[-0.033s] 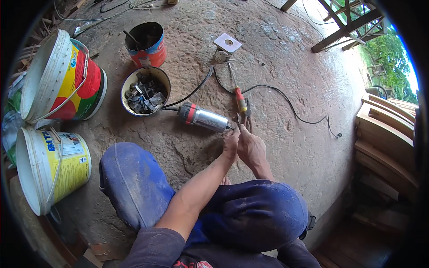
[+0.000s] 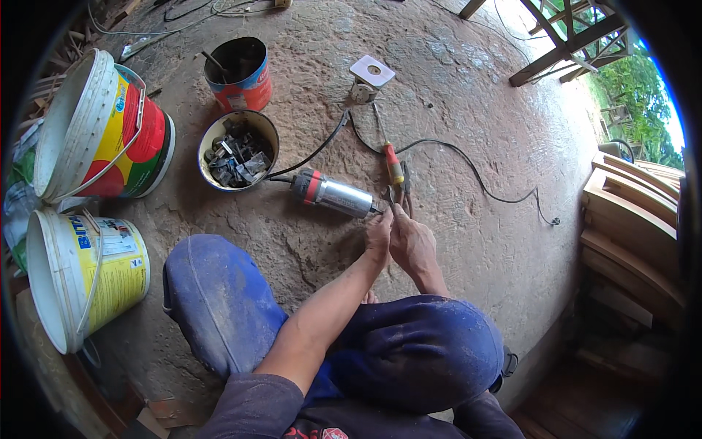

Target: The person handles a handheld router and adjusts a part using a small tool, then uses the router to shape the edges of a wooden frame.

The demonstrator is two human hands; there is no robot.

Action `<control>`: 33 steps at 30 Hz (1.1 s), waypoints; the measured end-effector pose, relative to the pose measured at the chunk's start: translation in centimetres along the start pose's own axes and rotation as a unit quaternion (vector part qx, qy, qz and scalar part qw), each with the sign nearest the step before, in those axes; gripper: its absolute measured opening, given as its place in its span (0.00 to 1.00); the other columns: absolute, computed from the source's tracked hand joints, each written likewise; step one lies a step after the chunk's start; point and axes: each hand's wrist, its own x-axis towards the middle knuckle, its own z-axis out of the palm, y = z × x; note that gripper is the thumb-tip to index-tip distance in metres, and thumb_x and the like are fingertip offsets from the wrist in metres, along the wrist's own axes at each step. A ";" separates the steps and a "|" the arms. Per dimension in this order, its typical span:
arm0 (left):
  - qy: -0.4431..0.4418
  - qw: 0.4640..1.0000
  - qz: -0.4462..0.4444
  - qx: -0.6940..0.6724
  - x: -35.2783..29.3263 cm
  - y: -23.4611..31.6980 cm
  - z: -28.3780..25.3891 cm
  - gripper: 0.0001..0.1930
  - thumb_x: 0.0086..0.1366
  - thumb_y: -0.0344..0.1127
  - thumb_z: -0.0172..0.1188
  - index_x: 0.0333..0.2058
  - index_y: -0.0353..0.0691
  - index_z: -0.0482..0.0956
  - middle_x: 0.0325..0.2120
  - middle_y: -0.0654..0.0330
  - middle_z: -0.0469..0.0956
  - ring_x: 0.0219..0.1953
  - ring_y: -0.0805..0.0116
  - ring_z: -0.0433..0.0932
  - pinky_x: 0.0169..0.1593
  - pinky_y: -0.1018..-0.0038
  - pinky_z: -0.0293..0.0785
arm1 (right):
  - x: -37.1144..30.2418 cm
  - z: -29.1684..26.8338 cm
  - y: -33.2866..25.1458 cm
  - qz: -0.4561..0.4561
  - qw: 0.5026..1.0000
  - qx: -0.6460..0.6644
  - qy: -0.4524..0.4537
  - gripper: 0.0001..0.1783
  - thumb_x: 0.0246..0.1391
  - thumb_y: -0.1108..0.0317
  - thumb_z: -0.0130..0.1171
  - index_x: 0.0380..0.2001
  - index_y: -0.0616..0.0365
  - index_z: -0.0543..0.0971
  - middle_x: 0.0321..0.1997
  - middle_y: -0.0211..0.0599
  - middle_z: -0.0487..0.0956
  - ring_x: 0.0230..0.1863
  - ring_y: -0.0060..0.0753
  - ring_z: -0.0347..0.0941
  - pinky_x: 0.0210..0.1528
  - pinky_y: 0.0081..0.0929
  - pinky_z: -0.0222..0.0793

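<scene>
Silver metal catches the eye first: it's the cylindrical power tool (image 2: 340, 196), dark and red at its capped end, lying on its side on the rough floor, and everything sits around it. At its right end, left hand (image 2: 377, 233) and right hand (image 2: 414, 238) meet, knuckles bent, fingertips drawn close together around the narrow tip. Are they grasping something? A small metallic piece (image 2: 389, 196) pokes up there, but I cannot tell which fingers have it, if any.

So how far along? Beyond the power tool, well apart from it, stands a pale plate with a round hole (image 2: 374, 71) on a metal bracket (image 2: 363, 91); if that pair belongs to the tool, I'd call it already off, with refitting left. The work at the tip looks midway to me, nothing there plainly finished.

Just past the tool's right end lie a red-and-yellow screwdriver (image 2: 394, 167) and pliers (image 2: 407, 184), both out of the hands. Left of the tool, a bowl (image 2: 274, 139) holds loose metal bits (image 2: 238, 155); whether any are needed, I can't say.
</scene>
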 end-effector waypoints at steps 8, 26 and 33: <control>0.048 0.996 0.037 0.066 -0.3 2.0 1.3 0.17 0.78 0.46 0.54 0.36 0.41 0.84 0.30 0.68 0.82 0.30 0.77 0.78 0.35 0.76 0.74 | -0.3 0.6 0.9 0.011 1.000 0.018 0.011 0.24 0.66 0.57 0.49 0.61 0.52 0.76 0.33 0.58 0.84 0.35 0.62 0.83 0.39 0.58 0.76; -0.034 0.995 -0.082 0.053 -1.1 0.5 2.5 0.13 0.78 0.43 0.51 0.43 0.43 0.81 0.36 0.62 0.84 0.36 0.72 0.82 0.41 0.71 0.80 | -0.5 0.6 2.8 0.026 0.999 0.018 -0.002 0.24 0.65 0.61 0.49 0.63 0.48 0.74 0.37 0.57 0.83 0.37 0.62 0.82 0.39 0.55 0.75; 0.042 0.988 0.015 0.146 -2.1 0.2 2.1 0.15 0.76 0.44 0.52 0.36 0.42 0.81 0.30 0.66 0.80 0.31 0.76 0.79 0.34 0.75 0.74 | -0.6 -0.7 1.1 0.040 0.989 0.141 0.038 0.22 0.66 0.66 0.52 0.61 0.57 0.76 0.53 0.54 0.80 0.47 0.54 0.79 0.47 0.41 0.77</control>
